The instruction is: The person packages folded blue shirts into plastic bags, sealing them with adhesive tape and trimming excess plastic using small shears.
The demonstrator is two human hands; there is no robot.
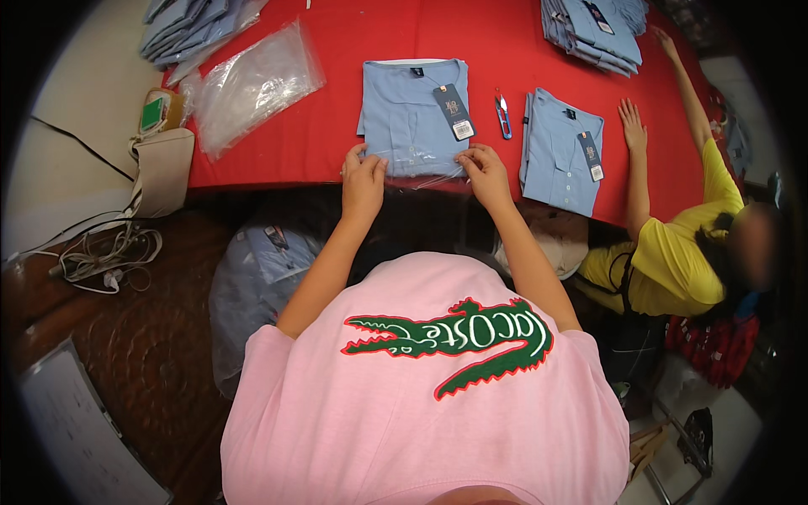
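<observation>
Upper centre, left hand [363, 179] and right hand [489, 175], fingers pinching the clear bag [427, 172]; uneven tugging could rumple that shirt [389, 109].

We observe matt, soft-looking light-blue cloth in the folded shirt [391, 101], with a dark hang tag [453, 105] of smooth paper card; the film [425, 179] over its lower edge is thin, clear, glossy plastic. We record the same shiny, transparent plastic, creased in places, in the flat bags [257, 93], against the table [337, 50], covered in matt red cloth. We note smooth metal blades on the snips [505, 124]; the handle material we cannot determine.
</observation>
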